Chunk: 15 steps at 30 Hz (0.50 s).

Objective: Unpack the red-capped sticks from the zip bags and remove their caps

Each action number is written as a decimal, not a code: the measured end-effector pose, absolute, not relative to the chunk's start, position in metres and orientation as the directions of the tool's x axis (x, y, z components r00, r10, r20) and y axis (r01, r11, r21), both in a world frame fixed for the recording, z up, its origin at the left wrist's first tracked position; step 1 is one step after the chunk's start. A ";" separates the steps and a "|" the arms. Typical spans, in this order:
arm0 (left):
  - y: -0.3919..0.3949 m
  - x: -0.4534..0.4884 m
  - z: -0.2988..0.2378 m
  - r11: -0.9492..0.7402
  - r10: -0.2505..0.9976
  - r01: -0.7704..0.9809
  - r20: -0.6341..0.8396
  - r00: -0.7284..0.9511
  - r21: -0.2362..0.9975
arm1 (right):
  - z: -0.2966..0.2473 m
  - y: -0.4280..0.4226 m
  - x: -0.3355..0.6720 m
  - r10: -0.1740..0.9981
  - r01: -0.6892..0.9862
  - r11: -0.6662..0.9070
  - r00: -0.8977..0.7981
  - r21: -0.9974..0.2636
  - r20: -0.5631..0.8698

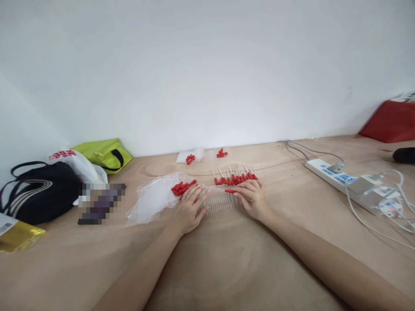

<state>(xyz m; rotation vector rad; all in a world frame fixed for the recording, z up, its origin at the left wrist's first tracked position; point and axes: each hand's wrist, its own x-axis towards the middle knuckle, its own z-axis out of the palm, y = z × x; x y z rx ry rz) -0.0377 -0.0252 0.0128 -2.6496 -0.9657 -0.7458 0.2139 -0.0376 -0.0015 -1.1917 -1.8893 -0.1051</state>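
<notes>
Where hands (pixel 220 203) meet — red caps (pixel 235 178) just beyond.

Pixelated object (pixel 101 203) at nine o'clock unidentifiable. Red box (pixel 391 122) and dark item (pixel 404 155) at three o'clock cut by frame edge. Right hand (pixel 251 196) covers part of the clear strip (pixel 220 201); grip unclear.

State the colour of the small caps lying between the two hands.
Red; the small caps show best in the head view.

Bare tabletop (pixel 227 259) before red caps (pixel 235 178)
</notes>
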 end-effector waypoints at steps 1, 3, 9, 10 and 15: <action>-0.028 -0.032 0.013 -0.764 0.526 0.644 0.540 0.657 -0.039 | -0.003 -0.043 0.219 0.693 0.741 0.562 -0.180 -0.367 0.698; -0.033 -0.021 0.013 -0.777 0.508 0.628 0.546 0.666 -0.042 | -0.007 -0.051 0.225 0.703 0.704 0.589 -0.205 -0.397 0.681; -0.039 -0.002 0.010 -0.789 0.459 0.614 0.637 0.619 -0.028 | -0.009 -0.052 0.218 0.712 0.651 0.627 -0.257 -0.428 0.653; -0.039 -0.001 0.010 -0.789 0.453 0.614 0.650 0.610 -0.025 | -0.007 -0.052 0.216 0.709 0.649 0.635 -0.276 -0.419 0.649; -0.039 0.000 0.011 -0.800 0.427 0.598 0.663 0.615 -0.040 | -0.001 -0.056 0.205 0.689 0.708 0.636 -0.341 -0.308 0.640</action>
